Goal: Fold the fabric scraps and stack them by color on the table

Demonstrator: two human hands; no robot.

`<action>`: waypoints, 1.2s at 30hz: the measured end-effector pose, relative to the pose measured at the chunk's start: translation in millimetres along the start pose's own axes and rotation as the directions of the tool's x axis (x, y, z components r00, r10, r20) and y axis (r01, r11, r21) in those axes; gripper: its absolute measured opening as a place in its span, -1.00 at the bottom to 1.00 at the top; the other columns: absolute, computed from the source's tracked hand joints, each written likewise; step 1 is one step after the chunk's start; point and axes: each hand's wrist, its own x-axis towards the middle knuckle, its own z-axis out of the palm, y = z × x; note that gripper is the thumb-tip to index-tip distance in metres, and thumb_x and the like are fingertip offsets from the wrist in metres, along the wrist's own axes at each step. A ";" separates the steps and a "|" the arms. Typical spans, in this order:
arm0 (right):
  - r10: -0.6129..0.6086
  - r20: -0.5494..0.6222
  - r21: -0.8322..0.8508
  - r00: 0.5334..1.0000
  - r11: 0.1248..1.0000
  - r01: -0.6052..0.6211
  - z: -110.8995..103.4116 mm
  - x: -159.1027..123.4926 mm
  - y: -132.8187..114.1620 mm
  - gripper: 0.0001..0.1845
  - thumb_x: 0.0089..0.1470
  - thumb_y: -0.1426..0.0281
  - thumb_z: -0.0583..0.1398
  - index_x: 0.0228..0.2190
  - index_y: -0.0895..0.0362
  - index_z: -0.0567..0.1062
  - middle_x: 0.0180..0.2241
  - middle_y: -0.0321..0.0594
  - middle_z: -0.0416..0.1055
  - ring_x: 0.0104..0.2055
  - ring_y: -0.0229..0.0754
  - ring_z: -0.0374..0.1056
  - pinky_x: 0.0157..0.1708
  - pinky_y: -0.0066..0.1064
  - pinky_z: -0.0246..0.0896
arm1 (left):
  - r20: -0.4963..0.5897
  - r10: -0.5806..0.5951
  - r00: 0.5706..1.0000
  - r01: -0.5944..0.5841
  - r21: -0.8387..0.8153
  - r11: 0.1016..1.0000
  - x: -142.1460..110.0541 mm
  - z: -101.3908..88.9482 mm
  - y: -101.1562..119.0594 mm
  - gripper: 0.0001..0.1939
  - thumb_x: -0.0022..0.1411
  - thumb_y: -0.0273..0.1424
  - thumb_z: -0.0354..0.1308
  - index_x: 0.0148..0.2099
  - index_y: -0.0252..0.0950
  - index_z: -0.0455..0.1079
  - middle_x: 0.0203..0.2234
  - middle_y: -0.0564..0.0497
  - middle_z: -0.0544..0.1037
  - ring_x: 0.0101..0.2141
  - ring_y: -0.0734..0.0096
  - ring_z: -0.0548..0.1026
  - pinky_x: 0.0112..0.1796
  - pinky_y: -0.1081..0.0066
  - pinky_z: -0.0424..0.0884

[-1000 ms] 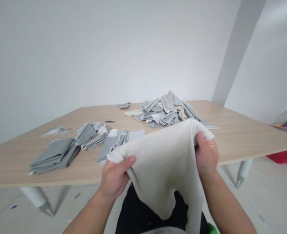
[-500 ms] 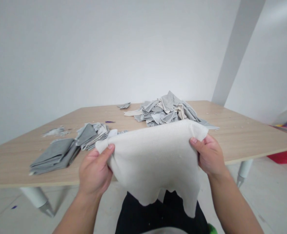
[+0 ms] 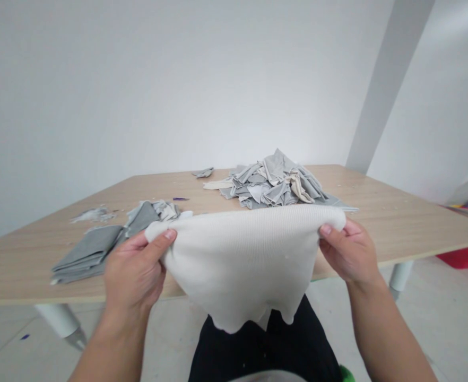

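Left hand (image 3: pixel 134 273) and right hand (image 3: pixel 349 252) clamped on opposite upper corners of cream ribbed cloth (image 3: pixel 245 254), stretching edge taut so rest hung free above black trousers (image 3: pixel 253 353), before table (image 3: pixel 401 225). Fingers behind cloth hidden, probably curled.

One head-worn camera looks forward and down from above the dark trousers (image 3: pixel 253 353) at bottom centre; the left hand (image 3: pixel 136 273) and right hand (image 3: pixel 351 252) sit close, below mid-frame, before the tabletop (image 3: pixel 401 223), the wall (image 3: pixel 218 79) beyond.
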 end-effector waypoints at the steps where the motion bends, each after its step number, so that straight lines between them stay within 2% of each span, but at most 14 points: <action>1: -0.021 -0.012 -0.014 1.000 1.000 0.021 -1.1 1.4 0.1 -0.80 0.03 0.36 0.29 -0.23 0.01 0.58 -0.25 -0.22 0.58 -0.21 -0.07 0.49 -0.21 -0.25 0.39 | 0.007 0.011 1.000 -0.011 -0.012 1.000 0.0 -0.1 1.0 -0.77 -0.25 -0.49 0.41 -0.41 -0.33 0.54 -0.52 0.04 0.61 -0.48 0.36 0.55 -0.39 0.45 0.53; 6: -0.067 -0.073 -0.105 0.995 0.993 0.059 -6.0 4.6 -2.9 -0.82 0.01 0.36 0.31 -0.26 0.03 0.59 -0.25 -0.24 0.57 -0.21 -0.08 0.48 -0.17 -0.24 0.37 | -0.004 0.070 0.998 -0.070 -0.074 0.995 -1.0 0.0 4.8 -0.79 -0.24 -0.47 0.39 -0.42 -0.34 0.55 -0.53 0.07 0.61 -0.52 0.47 0.50 -0.44 0.54 0.48; 11: -0.021 -0.148 -0.047 0.989 0.999 0.014 -1.4 4.5 -8.4 -0.84 -0.01 0.35 0.31 -0.30 0.06 0.59 -0.35 -0.24 0.58 -0.27 -0.09 0.49 -0.26 -0.26 0.40 | -0.066 0.145 0.987 -0.153 -0.140 0.978 5.1 1.0 2.7 -0.87 -0.22 -0.49 0.37 -0.50 -0.34 0.51 -0.59 0.10 0.56 -0.57 0.54 0.45 -0.49 0.59 0.44; 16: 0.001 -0.216 0.022 0.976 1.000 0.003 5.4 4.9 -7.2 -0.83 -0.06 0.37 0.32 -0.33 0.08 0.58 -0.40 -0.24 0.58 -0.32 -0.11 0.50 -0.27 -0.27 0.41 | -0.045 0.149 0.988 -0.154 -0.175 0.973 5.1 2.5 -1.7 -0.85 -0.16 -0.49 0.35 -0.41 -0.33 0.54 -0.50 0.05 0.60 -0.47 0.47 0.50 -0.38 0.53 0.49; 21: -0.046 -0.305 0.038 0.951 0.997 0.061 7.9 4.9 -3.2 -0.81 -0.09 0.36 0.34 -0.34 0.09 0.55 -0.41 -0.25 0.57 -0.34 -0.11 0.49 -0.27 -0.26 0.40 | -0.010 0.218 0.976 -0.216 -0.181 0.959 -3.4 3.0 -1.1 -0.88 -0.07 -0.47 0.32 -0.37 -0.30 0.55 -0.44 0.02 0.61 -0.36 0.40 0.53 -0.24 0.46 0.49; 26: -0.098 -0.367 0.007 0.925 0.994 0.109 5.8 4.4 -0.7 -0.81 -0.04 0.33 0.31 -0.30 0.05 0.56 -0.27 -0.25 0.54 -0.19 -0.12 0.45 -0.14 -0.27 0.35 | 0.038 0.211 0.977 -0.200 -0.197 0.960 -8.7 3.0 2.2 -0.97 0.03 -0.42 0.28 -0.40 -0.21 0.54 -0.42 0.09 0.60 -0.35 0.41 0.51 -0.21 0.46 0.46; 31: -0.147 -0.349 -0.152 0.925 0.983 0.099 -3.5 6.5 -2.0 -0.81 0.00 0.30 0.29 -0.28 0.04 0.56 -0.05 -0.20 0.45 -0.01 -0.09 0.36 -0.07 -0.27 0.31 | 0.061 0.243 0.968 -0.231 -0.157 0.960 -11.0 3.8 3.4 -0.96 0.04 -0.42 0.28 -0.39 -0.18 0.55 -0.33 0.08 0.60 -0.28 0.40 0.48 -0.14 0.45 0.42; 33: -0.138 -0.320 -0.184 0.937 0.979 0.082 -5.9 9.1 -6.5 -0.74 -0.01 0.26 0.29 -0.22 0.04 0.55 -0.06 -0.17 0.46 -0.04 -0.05 0.38 -0.10 -0.23 0.32 | 0.082 0.244 0.966 -0.230 -0.146 0.962 -12.0 5.4 5.9 -0.88 0.04 -0.38 0.29 -0.30 -0.18 0.57 -0.25 0.06 0.59 -0.24 0.38 0.48 -0.12 0.46 0.41; 36: -0.085 -0.262 -0.185 0.961 0.982 0.036 -5.5 17.3 -17.7 -0.68 -0.02 0.21 0.28 -0.20 0.06 0.56 -0.22 -0.16 0.54 -0.17 -0.02 0.44 -0.19 -0.21 0.35 | 0.154 0.225 0.962 -0.205 -0.136 0.969 -11.2 12.5 13.2 -0.73 0.05 -0.32 0.28 -0.17 -0.27 0.56 -0.18 -0.03 0.57 -0.23 0.35 0.49 -0.15 0.46 0.42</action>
